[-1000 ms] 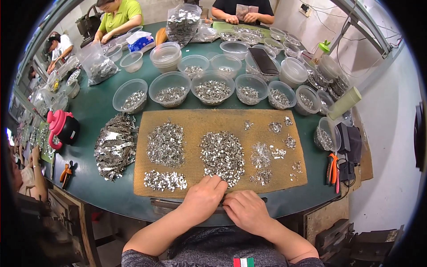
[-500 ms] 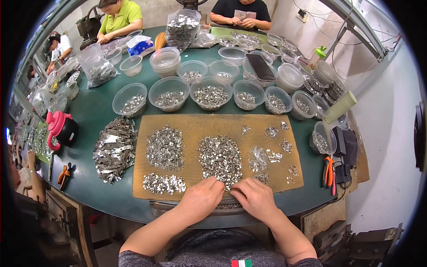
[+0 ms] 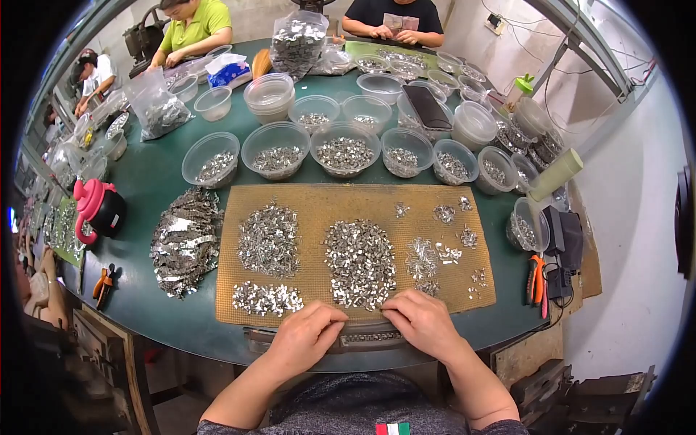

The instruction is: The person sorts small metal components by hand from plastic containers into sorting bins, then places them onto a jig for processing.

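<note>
Both hands are at the front edge of a tan textured mat (image 3: pixel 312 246), one on each side of the near end of a heap of small silver metal pieces (image 3: pixel 360 264). My left hand (image 3: pixel 306 337) has thumb and fingers pinched together at the mat's edge. Just right of that heap, my right hand (image 3: pixel 423 326) is also closed in a pinch. Whatever either holds is too small or hidden to make out. Below the gap between them, a dark tray (image 3: pixel 371 339) at the table's edge shows small metal bits inside. Another heap (image 3: pixel 269 239) and a brighter pile (image 3: pixel 267 299) lie to the left.
Clear plastic bowls (image 3: pixel 344 150) of metal pieces line the mat's far side. Stacked metal strips (image 3: pixel 185 243) lie left, near a pink-lidded black jug (image 3: pixel 100 209) and orange-handled pliers (image 3: pixel 104 286). More pliers (image 3: pixel 535 279) lie right. A phone (image 3: pixel 426 107) rests on bowls. Co-workers sit beyond.
My hands have drawn apart. The left moved left and slightly nearer me, uncovering the heap's near end and more of the tray; the right shifted a little right.
</note>
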`<state>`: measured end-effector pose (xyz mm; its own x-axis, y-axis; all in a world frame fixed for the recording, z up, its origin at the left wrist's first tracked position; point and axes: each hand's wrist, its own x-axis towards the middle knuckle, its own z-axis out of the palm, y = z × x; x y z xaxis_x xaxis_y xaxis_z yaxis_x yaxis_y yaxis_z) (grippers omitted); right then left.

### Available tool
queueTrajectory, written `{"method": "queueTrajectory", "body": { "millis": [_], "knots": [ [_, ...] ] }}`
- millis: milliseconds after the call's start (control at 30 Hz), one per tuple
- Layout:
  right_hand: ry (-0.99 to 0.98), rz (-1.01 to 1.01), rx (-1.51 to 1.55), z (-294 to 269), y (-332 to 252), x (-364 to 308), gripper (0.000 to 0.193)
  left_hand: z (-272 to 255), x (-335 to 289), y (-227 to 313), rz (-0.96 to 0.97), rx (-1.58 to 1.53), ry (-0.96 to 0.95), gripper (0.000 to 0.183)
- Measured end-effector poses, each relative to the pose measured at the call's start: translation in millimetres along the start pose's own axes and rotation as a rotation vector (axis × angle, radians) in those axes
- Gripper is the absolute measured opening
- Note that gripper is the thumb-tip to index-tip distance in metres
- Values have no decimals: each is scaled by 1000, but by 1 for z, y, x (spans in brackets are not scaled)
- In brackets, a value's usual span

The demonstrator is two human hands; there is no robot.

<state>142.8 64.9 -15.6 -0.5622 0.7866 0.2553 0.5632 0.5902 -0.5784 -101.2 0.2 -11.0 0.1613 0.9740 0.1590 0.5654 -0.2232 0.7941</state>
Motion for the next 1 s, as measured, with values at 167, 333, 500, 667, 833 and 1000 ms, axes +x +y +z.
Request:
{"method": "queueTrajectory", "body": {
  "millis": [167,333,500,667,833,1000],
  "knots": [
    [17,-31,-178,9,-10,4,8,1,-3,-3,31,-20,0,11],
    [-23,-40,-153,8,-11,4,11,0,-9,-3,-47,-61,-4,10],
    [-17,-180,-56,9,-34,-5,15,-3,-14,-6,-42,-60,2,11],
    [-21,-226,-66,23,-46,-7,19,-5,-13,-5,-16,-81,30,11],
    [-50,-183,-12,19,-45,-5,19,-7,-16,-7,-11,-84,33,11],
    [0,-43,-28,8,-29,-13,11,-5,-26,-6,1,-65,37,10]
  ]
}}
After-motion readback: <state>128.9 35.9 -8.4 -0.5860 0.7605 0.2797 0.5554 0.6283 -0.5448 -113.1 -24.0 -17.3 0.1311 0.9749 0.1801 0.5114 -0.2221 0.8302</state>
